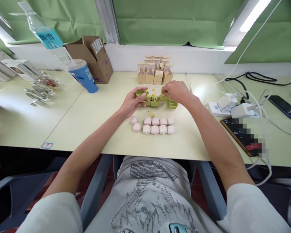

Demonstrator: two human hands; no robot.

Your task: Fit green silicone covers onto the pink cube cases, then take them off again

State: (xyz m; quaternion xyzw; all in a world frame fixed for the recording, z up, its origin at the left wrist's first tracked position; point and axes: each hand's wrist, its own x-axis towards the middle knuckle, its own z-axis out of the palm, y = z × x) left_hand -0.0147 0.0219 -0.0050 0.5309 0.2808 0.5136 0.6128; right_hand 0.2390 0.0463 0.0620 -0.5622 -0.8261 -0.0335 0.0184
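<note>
My left hand [132,102] is closed around a small green open-topped case [142,94], holding it just above the table. My right hand [176,90] has its fingers pinched together over another green case [163,98]; what lies between the fingertips is hidden. Between the hands stands a green case with a yellow loop [155,102], and to the right sits an open green case [173,104]. Nearer me lie several small yellow clips [152,115]. In front of them, pale pink rounded earphone-type cases [155,129] form two rows.
Several small open cardboard boxes [149,77] stand at the back. To the left are a blue cup [86,79], a plastic bottle [50,40], a brown carton [98,61] and glass items [42,89]. A power strip [219,109], cables and two phones [242,136] lie at the right.
</note>
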